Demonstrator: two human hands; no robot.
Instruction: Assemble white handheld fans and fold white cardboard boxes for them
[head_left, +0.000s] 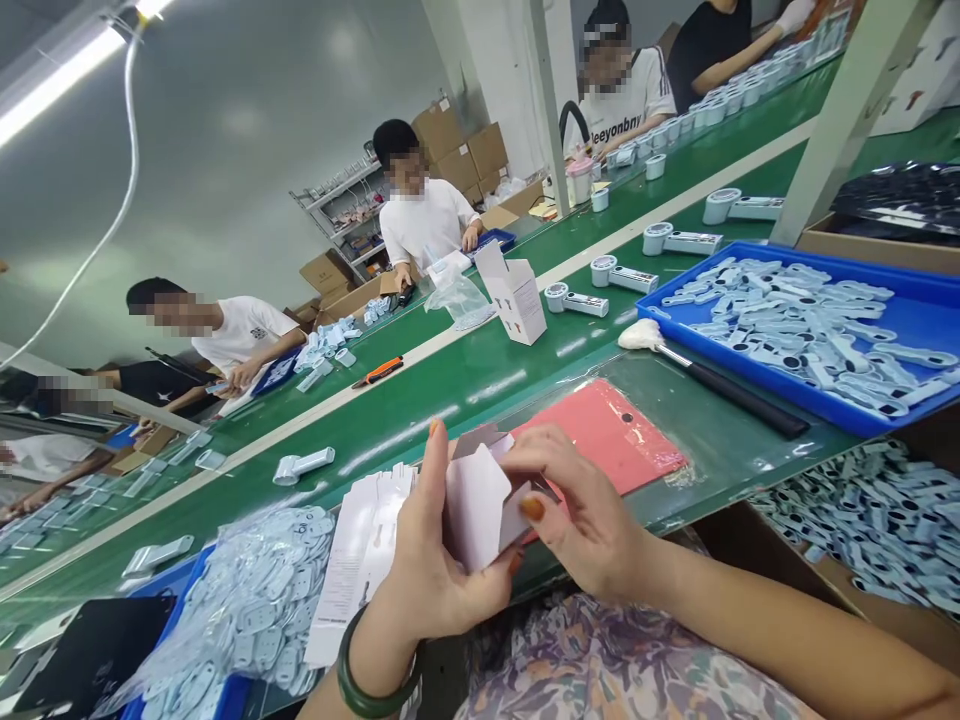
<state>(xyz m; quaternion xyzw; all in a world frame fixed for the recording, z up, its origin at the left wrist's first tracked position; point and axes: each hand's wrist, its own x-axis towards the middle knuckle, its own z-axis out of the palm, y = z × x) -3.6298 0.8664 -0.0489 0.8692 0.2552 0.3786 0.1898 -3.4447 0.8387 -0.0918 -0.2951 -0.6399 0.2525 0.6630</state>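
Between my two hands is a small white cardboard box point(474, 505) with its end flaps standing up. My left hand point(431, 575) grips it from the left, thumb and fingers around its sides. At its right side my right hand point(589, 515) has thumb and bent fingers on a flap. Close to my left wrist lies a stack of flat printed cartons point(356, 570). A pink-red sheet point(600, 435) rests on the bench behind my right hand. Inside the box I cannot see.
Right of me, a blue tray point(900, 300) holds pale-blue plastic parts, beside a black-handled tool point(735, 390) with a white wrapped head. Bagged pale-blue pieces point(270, 590) lie left. An open carton point(517, 300) and several handheld devices point(577, 300) stand on the green belt point(450, 400). Co-workers sit opposite.
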